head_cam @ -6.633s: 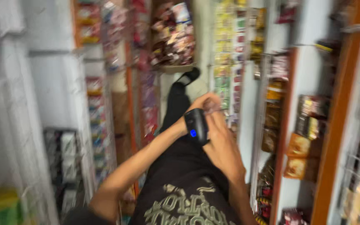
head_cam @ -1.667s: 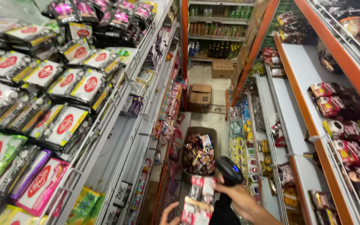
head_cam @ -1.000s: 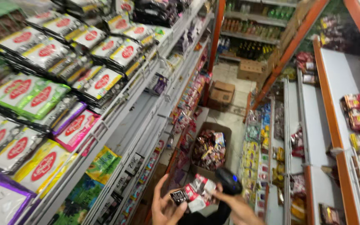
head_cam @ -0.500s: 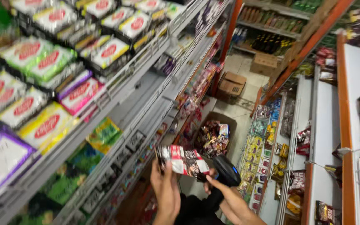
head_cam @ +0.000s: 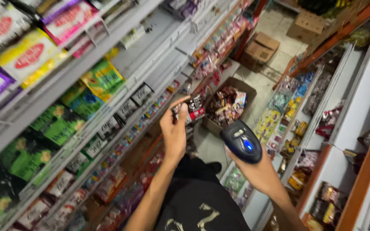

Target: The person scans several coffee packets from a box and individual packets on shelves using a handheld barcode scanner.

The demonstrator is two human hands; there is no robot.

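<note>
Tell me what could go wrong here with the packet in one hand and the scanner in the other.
The left hand pinches the small snack packet only by its lower edge, raised over the aisle, so it could slip and drop. The right hand holds the dark scanner apart from the packet and possibly off-angle, so a read might miss. An open cardboard box full of packets sits on the narrow aisle floor just ahead, a likely tripping point.
</note>
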